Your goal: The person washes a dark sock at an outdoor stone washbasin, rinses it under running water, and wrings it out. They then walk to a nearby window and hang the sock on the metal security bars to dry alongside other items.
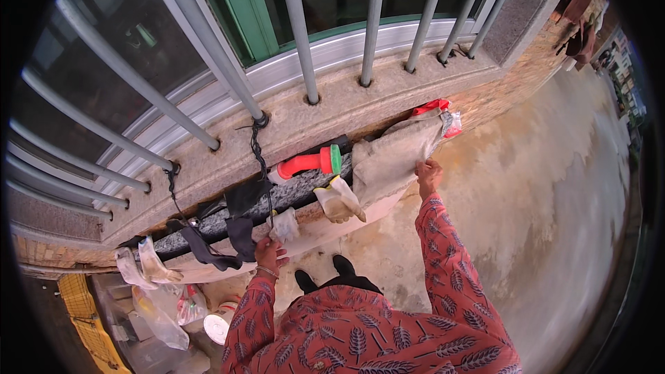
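Observation:
My right hand (429, 176) is closed on the edge of a grey-beige cloth (388, 163) that drapes over the ledge under the window. Lower left, my left hand (270, 256) is at the ledge's front edge, its fingers apart. Beside it are a dark cloth (241, 237) and a crumpled whitish piece (285, 226) of cloth or plastic. Between my hands a soiled work glove (339, 202) with a yellow-edged cuff hangs over the edge. Behind that glove lies a red torch-shaped thing (305, 164) with a green end.
Grey metal bars (300, 34) stand in the stone sill (291, 114) beyond the ledge. Further whitish gloves (156, 263) hang at the left end. Plastic bags (161, 315) and a white-lidded bucket (216, 329) sit on the ground at lower left. Red packaging (431, 107) lies behind the cloth.

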{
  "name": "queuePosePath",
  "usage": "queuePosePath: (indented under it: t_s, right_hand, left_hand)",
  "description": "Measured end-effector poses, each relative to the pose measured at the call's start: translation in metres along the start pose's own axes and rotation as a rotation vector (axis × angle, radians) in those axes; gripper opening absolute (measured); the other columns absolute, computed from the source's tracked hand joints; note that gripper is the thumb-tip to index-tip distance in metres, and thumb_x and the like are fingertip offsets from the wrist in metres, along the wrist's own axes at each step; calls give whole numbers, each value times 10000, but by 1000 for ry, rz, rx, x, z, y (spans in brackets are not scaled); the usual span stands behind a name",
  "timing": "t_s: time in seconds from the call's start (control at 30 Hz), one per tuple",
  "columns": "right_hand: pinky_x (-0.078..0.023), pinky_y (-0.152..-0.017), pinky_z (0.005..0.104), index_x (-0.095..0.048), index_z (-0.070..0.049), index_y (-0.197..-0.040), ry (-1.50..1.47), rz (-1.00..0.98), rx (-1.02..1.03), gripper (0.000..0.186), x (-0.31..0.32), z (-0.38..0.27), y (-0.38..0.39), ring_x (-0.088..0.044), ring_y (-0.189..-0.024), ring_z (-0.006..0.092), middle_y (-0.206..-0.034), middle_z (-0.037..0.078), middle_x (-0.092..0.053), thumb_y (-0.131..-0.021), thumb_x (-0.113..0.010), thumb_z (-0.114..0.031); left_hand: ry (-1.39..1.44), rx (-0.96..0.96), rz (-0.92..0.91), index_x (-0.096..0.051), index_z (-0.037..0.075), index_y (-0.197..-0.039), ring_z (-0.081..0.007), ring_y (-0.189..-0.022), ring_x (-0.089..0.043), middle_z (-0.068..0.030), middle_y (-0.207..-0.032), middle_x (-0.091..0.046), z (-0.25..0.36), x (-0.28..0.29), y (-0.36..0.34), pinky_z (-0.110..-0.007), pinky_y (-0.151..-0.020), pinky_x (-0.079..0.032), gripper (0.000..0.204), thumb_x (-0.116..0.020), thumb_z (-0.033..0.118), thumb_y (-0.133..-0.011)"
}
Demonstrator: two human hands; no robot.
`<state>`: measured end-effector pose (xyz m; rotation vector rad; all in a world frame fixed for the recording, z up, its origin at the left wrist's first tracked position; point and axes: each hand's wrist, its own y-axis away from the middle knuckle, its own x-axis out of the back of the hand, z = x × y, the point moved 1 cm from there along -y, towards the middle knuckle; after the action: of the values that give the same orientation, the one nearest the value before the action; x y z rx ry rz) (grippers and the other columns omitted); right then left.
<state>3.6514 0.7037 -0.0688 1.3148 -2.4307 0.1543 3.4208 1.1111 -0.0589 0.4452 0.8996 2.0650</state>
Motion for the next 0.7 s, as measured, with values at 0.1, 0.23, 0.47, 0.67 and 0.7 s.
queuePosePath:
  t_s: [0.1, 0.23, 0.47, 0.67, 0.7]
  right_hand:
    - [-427, -473, 274, -599, 8, -706, 131, 83, 128, 162, -4, 11, -11, -554, -501, 174, -564, 107, -572, -665, -537, -136]
    - [-450, -574, 345, -614, 1, -733, 260, 81, 149, 198, 2, 2, -19, -582, -592, 297, -635, 188, -583, -641, -511, -141]
    - [-452, -587, 361, -608, -5, -758, 293, 126, 172, 189, 10, -39, -45, -588, -622, 301, -678, 181, -592, -676, -526, -154]
    - [-400, -514, 283, -524, -16, -802, -109, 146, 252, 133, 2, -42, -3, -487, -532, 143, -592, 40, -509, -739, -553, -129]
    - [-382, -512, 264, -495, -26, -735, -184, 19, 194, 169, 1, -57, 32, -434, -516, 122, -564, 28, -469, -745, -579, -173]
  left_hand:
    - [16, 4, 21, -417, 116, -1035, -170, -606, -547, -56, -771, -545, -3, 2, -4, -347, -462, -497, 297, -550, 160, -772]
    - [20, 20, 23, -434, 118, -1005, -169, -587, -546, -50, -746, -550, -5, 3, -8, -360, -470, -500, 257, -546, 152, -777]
    - [64, 7, 48, -450, 112, -980, -187, -605, -558, -56, -738, -548, -2, -3, -6, -362, -471, -500, 224, -541, 148, -779]
    - [265, 0, 9, -436, 89, -950, -223, -666, -582, -70, -775, -536, -4, -14, -10, -385, -508, -500, 214, -547, 145, -775]
    - [276, 5, 9, -407, 91, -971, -227, -659, -581, -85, -805, -534, -5, -12, -11, -393, -517, -498, 257, -558, 139, -768]
